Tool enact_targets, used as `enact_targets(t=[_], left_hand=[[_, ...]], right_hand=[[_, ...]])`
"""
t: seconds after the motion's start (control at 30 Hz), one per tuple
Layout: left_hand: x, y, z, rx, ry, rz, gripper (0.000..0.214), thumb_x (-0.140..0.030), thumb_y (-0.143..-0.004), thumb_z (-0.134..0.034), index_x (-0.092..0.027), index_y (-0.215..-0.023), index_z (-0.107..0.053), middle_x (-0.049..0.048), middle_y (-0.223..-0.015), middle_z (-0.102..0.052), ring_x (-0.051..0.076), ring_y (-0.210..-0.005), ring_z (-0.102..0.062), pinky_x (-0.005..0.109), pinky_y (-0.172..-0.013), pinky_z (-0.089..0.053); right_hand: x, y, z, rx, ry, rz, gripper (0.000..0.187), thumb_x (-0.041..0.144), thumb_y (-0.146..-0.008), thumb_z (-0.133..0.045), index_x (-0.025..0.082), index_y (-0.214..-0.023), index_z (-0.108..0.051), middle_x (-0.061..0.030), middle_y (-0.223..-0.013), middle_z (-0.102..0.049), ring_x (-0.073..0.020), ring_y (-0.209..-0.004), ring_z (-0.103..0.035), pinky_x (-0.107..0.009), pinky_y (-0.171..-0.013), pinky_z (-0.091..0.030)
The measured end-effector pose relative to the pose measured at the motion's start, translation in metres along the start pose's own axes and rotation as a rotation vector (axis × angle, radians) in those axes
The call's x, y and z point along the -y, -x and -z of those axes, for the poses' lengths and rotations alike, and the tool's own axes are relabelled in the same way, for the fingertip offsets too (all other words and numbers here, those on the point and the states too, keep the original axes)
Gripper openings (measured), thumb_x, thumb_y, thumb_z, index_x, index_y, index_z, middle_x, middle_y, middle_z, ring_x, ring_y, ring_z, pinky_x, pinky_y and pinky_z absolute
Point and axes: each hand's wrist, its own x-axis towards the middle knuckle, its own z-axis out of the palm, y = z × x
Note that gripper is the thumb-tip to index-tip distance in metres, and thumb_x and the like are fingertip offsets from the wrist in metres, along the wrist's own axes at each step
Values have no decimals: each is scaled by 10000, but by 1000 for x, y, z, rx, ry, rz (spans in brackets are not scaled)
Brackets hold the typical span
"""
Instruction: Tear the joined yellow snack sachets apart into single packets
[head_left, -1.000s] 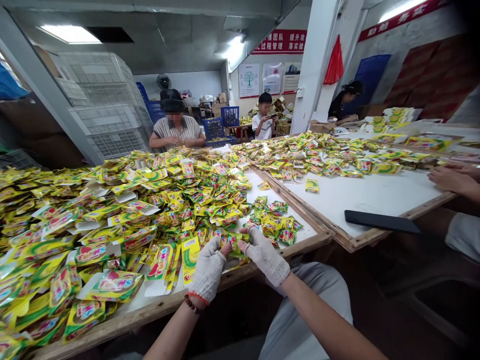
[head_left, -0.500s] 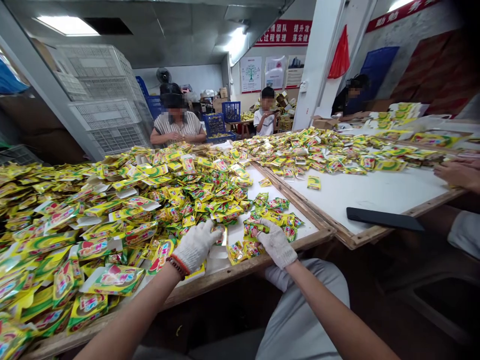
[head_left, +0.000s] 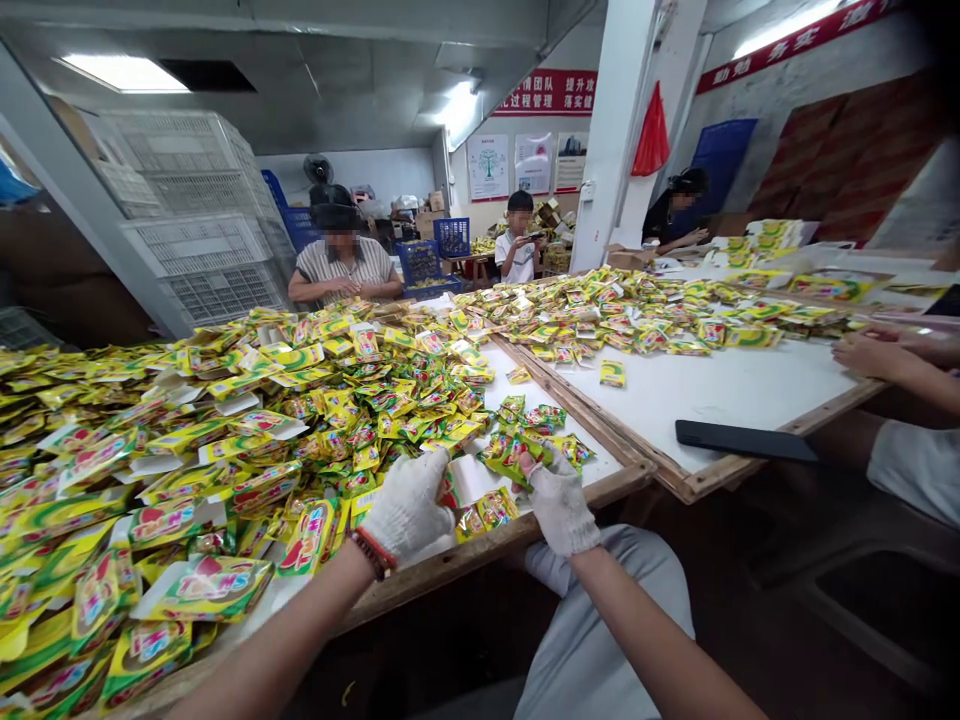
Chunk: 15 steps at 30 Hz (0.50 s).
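Observation:
My left hand (head_left: 411,508), in a white knit glove with a bracelet at the wrist, is closed around a small printed candy box. The box's white open flap (head_left: 470,480) points to the right, and most of the box is hidden by the glove. Gloved in white with a bare fingertip showing, my right hand (head_left: 562,503) pinches a green and yellow candy packet (head_left: 511,456) just right of the flap. Below the two hands, more candy packets (head_left: 487,512) lie near the table's wooden edge. Others (head_left: 574,452) lie behind my right hand.
A large heap of yellow and green boxes (head_left: 202,590) covers the left side, with loose packets (head_left: 405,400) beside it. Wooden strips (head_left: 570,405) divide the tabletops. A black phone (head_left: 742,440) lies at the right edge. Several people sit around; one person's hands (head_left: 874,352) rest at right.
My left hand has turned and closed more around the box, whose white flap now faces my right hand. The packet in my right hand has risen slightly off the table toward the flap.

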Motion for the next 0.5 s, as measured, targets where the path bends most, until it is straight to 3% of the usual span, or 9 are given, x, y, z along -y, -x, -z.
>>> enact_targets(t=[0.1,0.2,0.33,0.5], left_hand=[[-11,8,-15,-79,96,108,644,-441,-675,-545,-279,-1278,-387,65,-1233,-481,192,-1124,-483,321,-966,-412],[-15,12,-24,-110,215,121,644,-460,-697,-521,-291,-1297,-359,41,-1292,-431,161,-1198,-448,286,-1019,-408],[-13,16,-20,-116,236,106,601,-424,-673,-557,-268,-1236,-416,34,-1259,-441,138,-1149,-460,262,-997,-424],[-16,23,-11,-87,137,76,556,-363,-645,-582,-277,-1178,-449,24,-1238,-451,157,-1142,-455,277,-970,-436]], right_hand=[[7,5,-2,56,85,54,490,512,-692,-599,196,-1062,-537,-51,-1033,-614,-84,-779,-567,-192,-670,-501],[12,6,-1,86,328,103,431,453,-696,-613,181,-1029,-593,-33,-975,-635,-82,-794,-545,-194,-725,-473],[19,1,7,124,546,97,388,413,-701,-603,167,-1000,-624,-28,-914,-649,-80,-752,-521,-189,-686,-436],[35,-5,13,338,724,163,382,389,-701,-601,174,-1012,-660,-8,-820,-654,-69,-706,-512,-177,-679,-417]])
